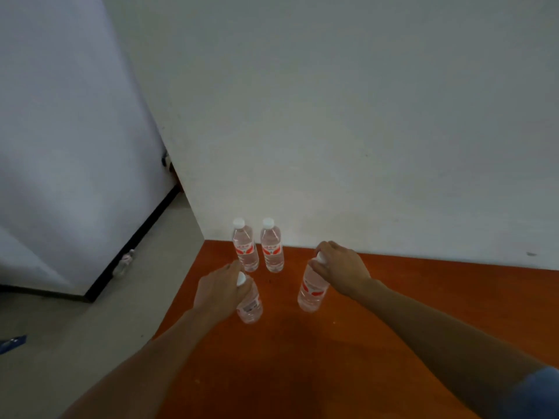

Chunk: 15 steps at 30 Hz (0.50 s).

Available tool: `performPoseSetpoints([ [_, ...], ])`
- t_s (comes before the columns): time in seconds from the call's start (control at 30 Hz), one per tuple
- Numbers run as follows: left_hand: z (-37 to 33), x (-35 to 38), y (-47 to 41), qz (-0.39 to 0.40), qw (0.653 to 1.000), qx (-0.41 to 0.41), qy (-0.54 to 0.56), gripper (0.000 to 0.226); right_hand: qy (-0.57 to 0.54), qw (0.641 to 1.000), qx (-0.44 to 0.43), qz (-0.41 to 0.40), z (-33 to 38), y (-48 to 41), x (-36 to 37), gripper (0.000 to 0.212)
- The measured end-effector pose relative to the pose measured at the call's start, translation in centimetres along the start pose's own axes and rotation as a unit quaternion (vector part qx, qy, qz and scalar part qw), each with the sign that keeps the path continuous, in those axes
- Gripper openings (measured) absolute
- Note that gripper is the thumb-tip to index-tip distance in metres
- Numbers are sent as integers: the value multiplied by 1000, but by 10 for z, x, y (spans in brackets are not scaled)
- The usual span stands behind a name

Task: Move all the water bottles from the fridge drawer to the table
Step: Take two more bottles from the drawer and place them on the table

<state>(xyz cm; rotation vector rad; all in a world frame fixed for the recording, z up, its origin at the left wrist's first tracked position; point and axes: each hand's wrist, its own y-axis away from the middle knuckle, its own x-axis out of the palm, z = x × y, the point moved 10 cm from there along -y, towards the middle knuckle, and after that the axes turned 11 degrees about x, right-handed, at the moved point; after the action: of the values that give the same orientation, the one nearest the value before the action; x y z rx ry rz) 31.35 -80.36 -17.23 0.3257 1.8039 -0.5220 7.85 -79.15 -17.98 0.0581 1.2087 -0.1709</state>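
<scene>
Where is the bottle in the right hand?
Head view: the bottle sits on the orange table, under the right hand, right of the rear right bottle.

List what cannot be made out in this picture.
Head view:
Left hand covers the neck of the near-left bottle.
Right hand covers the top of the near-right bottle.
Small object on the floor: too blurred to identify.
Blue item: cut off by the left edge.
Fridge drawer: out of frame.
</scene>
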Motion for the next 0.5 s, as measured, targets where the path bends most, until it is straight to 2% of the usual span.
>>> performPoseSetpoints([
  [0.3,44,39,-92,34,999,-5,-15,30,-1,1000,-18,12,21,-108,49,33],
  [0.5,70,67,-107,30,999,-19,19,31,-17,999,6,26,20,-130,75,32],
])
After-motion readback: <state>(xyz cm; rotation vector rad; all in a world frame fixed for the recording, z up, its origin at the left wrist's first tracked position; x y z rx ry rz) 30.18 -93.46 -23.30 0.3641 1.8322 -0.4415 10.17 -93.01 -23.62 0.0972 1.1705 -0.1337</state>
